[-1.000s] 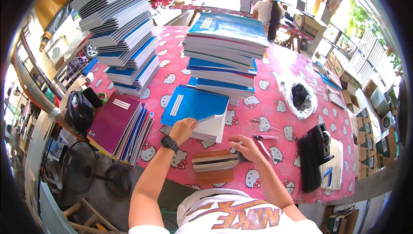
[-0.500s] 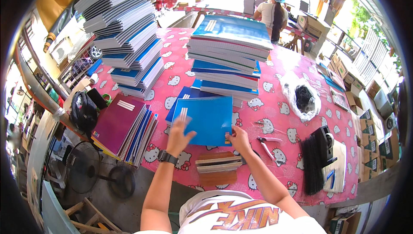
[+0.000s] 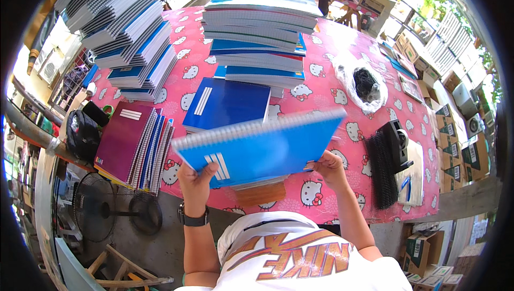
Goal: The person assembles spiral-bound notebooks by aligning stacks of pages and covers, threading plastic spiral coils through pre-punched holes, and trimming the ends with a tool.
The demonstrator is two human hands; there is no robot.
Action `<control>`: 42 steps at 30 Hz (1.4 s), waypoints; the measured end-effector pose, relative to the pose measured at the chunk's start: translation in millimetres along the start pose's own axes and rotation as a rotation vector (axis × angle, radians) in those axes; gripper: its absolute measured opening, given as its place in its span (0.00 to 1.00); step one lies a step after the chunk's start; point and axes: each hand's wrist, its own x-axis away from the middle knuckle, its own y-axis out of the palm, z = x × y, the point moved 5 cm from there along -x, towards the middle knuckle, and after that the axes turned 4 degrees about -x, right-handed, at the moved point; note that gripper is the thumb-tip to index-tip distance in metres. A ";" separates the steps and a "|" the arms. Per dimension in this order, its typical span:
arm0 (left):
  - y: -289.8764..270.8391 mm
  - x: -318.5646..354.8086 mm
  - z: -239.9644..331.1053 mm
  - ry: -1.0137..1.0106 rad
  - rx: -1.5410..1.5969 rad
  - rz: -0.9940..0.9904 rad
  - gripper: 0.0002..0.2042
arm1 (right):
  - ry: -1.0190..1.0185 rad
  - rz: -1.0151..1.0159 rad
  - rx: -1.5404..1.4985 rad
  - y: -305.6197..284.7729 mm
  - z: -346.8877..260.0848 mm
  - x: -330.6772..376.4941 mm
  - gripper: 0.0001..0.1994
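The person holds a blue spiral notebook [image 3: 257, 149] up over the near edge of the table [image 3: 321, 96], which is covered by a pink cloth with white cartoon-cat prints. The notebook is tilted, its wire spine along the far edge and a small white striped label near its left corner. The left hand [image 3: 197, 180], with a dark watch [image 3: 193, 219] on the wrist, grasps the notebook's near left corner, thumb on the cover. The right hand [image 3: 330, 167] grips the near right edge, fingers curled around it.

Beneath the raised notebook a short stack of brown-edged pads [image 3: 261, 192] lies at the table's near edge. Just beyond, a darker blue notebook [image 3: 227, 104] with a white striped label lies flat. Behind it rises a tall pile of blue and white notebooks [image 3: 262, 29]; a second leaning pile [image 3: 126, 34] stands at the far left. A maroon notebook [image 3: 120, 136] tops a fanned stack at the near left. To the right lie a clear bag of black pieces [image 3: 365, 85], black binding combs [image 3: 381, 170] and a black tape dispenser [image 3: 399, 136]. Cardboard boxes [image 3: 450, 146] line the right side.
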 end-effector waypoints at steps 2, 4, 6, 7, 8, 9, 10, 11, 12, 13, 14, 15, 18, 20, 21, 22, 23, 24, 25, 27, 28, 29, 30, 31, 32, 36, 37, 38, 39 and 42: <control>5.6 4.5 11.1 0.043 0.043 -0.033 0.10 | -0.045 0.055 -0.014 -5.1 7.2 4.5 0.09; 8.8 5.5 22.5 0.051 0.072 -0.031 0.08 | -0.001 0.152 0.047 -8.1 8.2 8.8 0.10; 6.0 4.7 31.2 0.067 0.008 -0.076 0.07 | 0.076 0.256 0.061 -4.9 9.7 9.0 0.10; 3.2 6.7 33.6 0.121 0.010 -0.071 0.07 | -0.003 0.215 0.106 -2.2 8.2 7.4 0.10; 1.9 8.8 35.6 0.174 0.012 -0.066 0.08 | -0.080 0.173 0.153 -0.4 6.5 6.2 0.10; 2.2 9.8 31.1 0.124 0.139 -0.051 0.08 | -0.156 0.131 0.202 1.4 2.4 6.0 0.10; 2.1 12.0 27.6 0.120 0.141 -0.066 0.08 | -0.154 0.146 0.199 0.7 3.4 6.6 0.10; 2.3 12.7 20.5 0.056 0.110 -0.095 0.08 | -0.129 0.102 0.309 2.4 4.1 5.1 0.10; 1.9 13.4 12.2 -0.007 0.078 -0.125 0.08 | -0.113 0.081 0.346 6.2 4.7 6.5 0.10; 1.9 11.5 5.2 -0.005 0.080 -0.145 0.08 | -0.101 0.061 0.383 9.4 4.4 7.7 0.11; 3.2 9.2 1.4 0.108 -0.029 -0.159 0.09 | -0.088 0.072 0.377 6.8 15.8 11.0 0.10; 4.1 7.7 -4.0 0.223 -0.133 -0.173 0.10 | -0.076 0.085 0.372 5.8 30.9 15.0 0.10; -35.4 17.9 -76.2 -0.178 -0.118 -0.007 0.17 | -0.176 -0.008 0.603 34.4 74.3 26.7 0.13; -37.3 15.8 -73.9 -0.075 -0.050 -0.013 0.20 | -0.120 -0.130 0.721 59.8 67.5 29.6 0.14; -37.7 10.6 -71.2 0.011 0.006 0.006 0.23 | -0.208 -0.155 0.733 59.4 50.5 27.5 0.15; -29.4 6.9 -61.4 0.013 0.012 -0.006 0.23 | -0.287 -0.188 0.741 53.5 32.8 26.2 0.16; -21.2 3.5 -46.1 -0.007 0.173 0.098 0.23 | -0.215 -0.070 0.709 27.7 21.2 23.9 0.15; -19.3 0.0 -37.8 -0.025 0.325 0.212 0.23 | -0.150 0.037 0.667 -1.7 9.2 20.8 0.15; -15.7 -6.0 -33.3 0.027 0.289 0.195 0.18 | -0.041 0.264 0.851 -44.5 3.1 20.9 0.14; -11.7 -9.9 -41.8 -0.017 0.283 0.204 0.15 | -0.079 0.730 1.245 -129.6 -33.1 41.3 0.12; -10.1 -11.9 -45.8 -0.058 0.269 0.224 0.13 | 0.108 0.875 1.466 -168.8 -42.4 55.4 0.22; -8.9 -12.9 -45.6 -0.049 0.277 0.224 0.13 | 0.310 0.977 1.555 -196.8 -44.2 70.7 0.32; -9.5 -12.0 -47.6 -0.077 0.306 0.263 0.10 | 0.526 1.080 1.632 -218.5 -45.3 86.7 0.42; -12.3 -10.5 -50.2 -0.104 0.332 0.303 0.09 | 0.680 1.019 1.553 -232.1 -36.6 95.7 0.50; -15.0 -9.8 -52.0 -0.097 0.340 0.300 0.09 | 0.828 0.956 1.468 -238.1 -26.2 102.8 0.57; -16.4 -8.1 -52.2 -0.081 0.319 0.336 0.08 | 0.877 0.935 1.552 -237.5 -22.1 96.7 0.61; -16.6 -9.3 -53.0 -0.084 0.301 0.328 0.08 | 0.841 0.953 1.541 -234.2 -28.5 92.7 0.59; -16.4 -9.9 -53.3 -0.087 0.284 0.319 0.08 | 0.845 0.958 1.535 -237.1 -29.1 90.3 0.59; -15.8 -9.3 -53.1 -0.086 0.284 0.311 0.08 | 0.830 0.863 1.554 -239.1 -27.0 85.3 0.57; -14.1 -12.0 -47.8 -0.053 0.246 0.296 0.09 | 0.707 0.551 1.665 -205.3 -12.4 49.5 0.51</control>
